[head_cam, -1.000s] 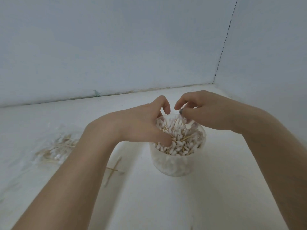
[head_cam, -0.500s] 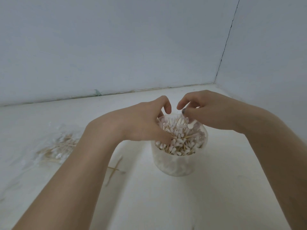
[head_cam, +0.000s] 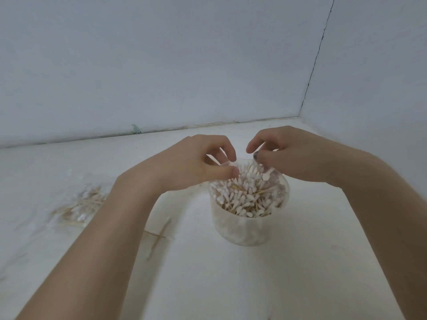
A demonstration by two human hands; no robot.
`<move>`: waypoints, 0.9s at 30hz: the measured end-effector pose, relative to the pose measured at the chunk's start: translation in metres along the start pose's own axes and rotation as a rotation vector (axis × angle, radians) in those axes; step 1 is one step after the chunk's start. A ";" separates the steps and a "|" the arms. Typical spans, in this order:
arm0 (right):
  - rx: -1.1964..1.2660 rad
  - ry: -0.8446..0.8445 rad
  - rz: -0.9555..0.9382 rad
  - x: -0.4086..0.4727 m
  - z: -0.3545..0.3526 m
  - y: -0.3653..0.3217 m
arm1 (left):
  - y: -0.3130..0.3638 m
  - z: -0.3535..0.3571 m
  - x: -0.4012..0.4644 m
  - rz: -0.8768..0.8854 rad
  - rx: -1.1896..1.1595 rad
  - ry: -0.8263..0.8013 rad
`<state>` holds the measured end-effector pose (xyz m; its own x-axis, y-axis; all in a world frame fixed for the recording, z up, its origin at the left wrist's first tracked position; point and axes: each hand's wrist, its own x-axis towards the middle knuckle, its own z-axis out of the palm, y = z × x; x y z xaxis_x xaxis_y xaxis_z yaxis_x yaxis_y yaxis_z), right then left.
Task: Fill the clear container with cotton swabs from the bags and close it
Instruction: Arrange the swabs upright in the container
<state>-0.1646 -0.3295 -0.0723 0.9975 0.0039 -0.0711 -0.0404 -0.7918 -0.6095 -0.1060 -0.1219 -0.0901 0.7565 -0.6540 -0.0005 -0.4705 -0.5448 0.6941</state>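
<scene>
A round, clear plastic container [head_cam: 248, 227] stands upright on the white surface [head_cam: 254, 285], open at the top and packed with white-tipped, wooden-stemmed cotton swabs [head_cam: 247, 195] standing on end, their heads at rim level. Both hands hover over the far half of its mouth. The left hand [head_cam: 194, 162] comes in from the container's left, fingers curled, thumb tip beside the far-left swab heads; whether it pinches a swab or only touches them I cannot tell. The right hand [head_cam: 288, 158] comes in from the container's right, fingers curled down onto the far-right swabs at the rim; thumb and forefinger look closed on a few stems, though the contact is partly hidden. Well to the container's left lies a crumpled clear plastic bag [head_cam: 78, 206] with swabs inside. Between the bag and the container, 2 loose swabs [head_cam: 159, 236] lie crossed on the surface, partly under the left forearm.
</scene>
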 end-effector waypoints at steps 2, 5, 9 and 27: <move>-0.001 -0.001 -0.001 0.000 0.000 -0.001 | -0.004 0.006 0.004 -0.003 -0.038 0.010; -0.008 -0.008 -0.001 -0.001 0.001 -0.002 | -0.008 0.014 0.007 -0.023 -0.111 -0.014; -0.016 -0.005 0.007 -0.001 0.001 -0.002 | -0.013 0.016 0.009 -0.091 -0.158 -0.021; -0.046 -0.018 0.000 -0.004 -0.003 -0.005 | -0.003 0.007 0.001 -0.104 -0.033 -0.100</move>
<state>-0.1687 -0.3277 -0.0669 0.9963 0.0146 -0.0849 -0.0368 -0.8191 -0.5725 -0.1072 -0.1247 -0.0970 0.7505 -0.6449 -0.1444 -0.3757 -0.5961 0.7096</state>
